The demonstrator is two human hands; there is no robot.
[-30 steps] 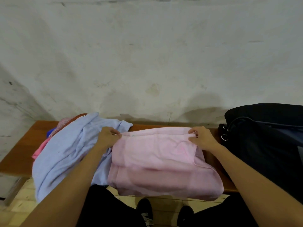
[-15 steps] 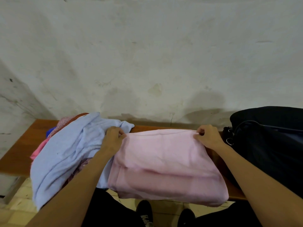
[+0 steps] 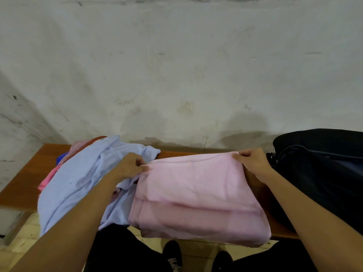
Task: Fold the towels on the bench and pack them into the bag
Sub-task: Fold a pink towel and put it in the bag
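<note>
Much of what sits in front of you is only partly readable: the black fabric bag with a dark strap (image 3: 322, 173) runs off the right edge, so you cannot tell whether its mouth is open, and your right forearm covers its near left side. Under the crumpled pale blue towel (image 3: 78, 181) a few other cloths poke out at the far left, a patterned reddish one (image 3: 82, 146), a bright pink one (image 3: 48, 177) and a scrap of deep blue (image 3: 61, 159), but their shapes and number are hidden. The brown wooden worktop (image 3: 29, 173) shows bare only at its left end and in a strip along the stained pale wall (image 3: 176, 65). The soft pink folded towel (image 3: 196, 195) lies in the middle of the worktop, between the blue towel and the bag, its long axis running left to right along the worktop, its near folded edge hanging over the front toward your dark shoes (image 3: 172, 254). Your left hand (image 3: 129, 165) pinches the far left corner with fingers (image 3: 141, 160) curled over the thumb, and your right hand (image 3: 253, 161) pinches the far right corner the same way, fingers pressed together, lifting that far edge slightly off the wood.
</note>
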